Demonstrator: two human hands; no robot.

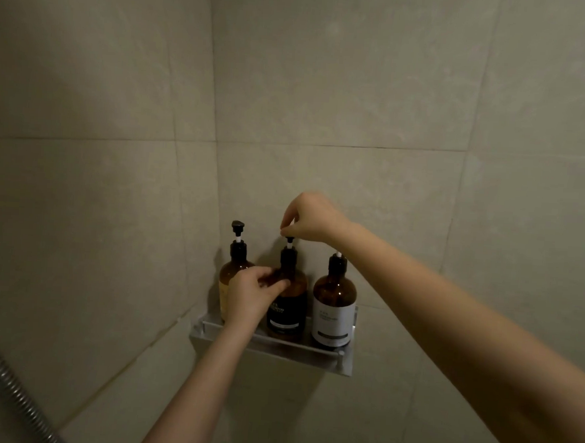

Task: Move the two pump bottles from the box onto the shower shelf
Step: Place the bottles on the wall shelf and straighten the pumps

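1. The left bottle (233,272), middle bottle (287,318) and right bottle (333,313) stand upright on the shower shelf (293,353).
2. The left grip (250,295) curls round the middle bottle's shoulder.
3. The right grip (310,219) pinches its pump head (289,240).

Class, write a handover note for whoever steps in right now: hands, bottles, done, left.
Left-hand grip: holds the shoulder of the middle amber pump bottle with the black label.
Right-hand grip: pinches that bottle's pump head.
It stands upright on the silver metal wall shelf between a yellow-labelled amber bottle and a white-labelled amber bottle; box not in view.
Done: likely both placed. Left: let go, check the box.
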